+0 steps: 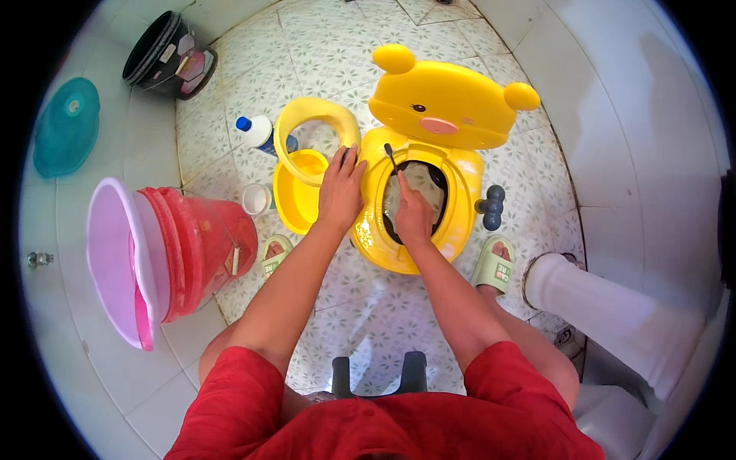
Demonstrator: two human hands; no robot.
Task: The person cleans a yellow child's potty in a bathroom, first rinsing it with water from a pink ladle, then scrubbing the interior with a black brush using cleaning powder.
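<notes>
A yellow child's potty [376, 222] with a bear-shaped lid [452, 100] raised at its far side stands on the floor before me. Its rim looks wet, and the round opening shows a pale inside. My right hand [414, 211] is closed on a small dark-headed brush [391, 156], held over the opening with its head near the rim's far left. My left hand [343, 192] is closed at the potty's left side, over a dark part that its fingers mostly cover. Beside that hand, a yellow seat ring [318, 109] leans up by a yellow bowl [290, 203].
A white bottle with a blue cap [261, 132] and a small white tub [257, 199] stand left of the bowl. Red buckets with a lilac basin [115, 253] are at left, a black bucket [172, 57] far left. A white pedestal [590, 307] rises at right. Dark stool legs [414, 372] show nearby.
</notes>
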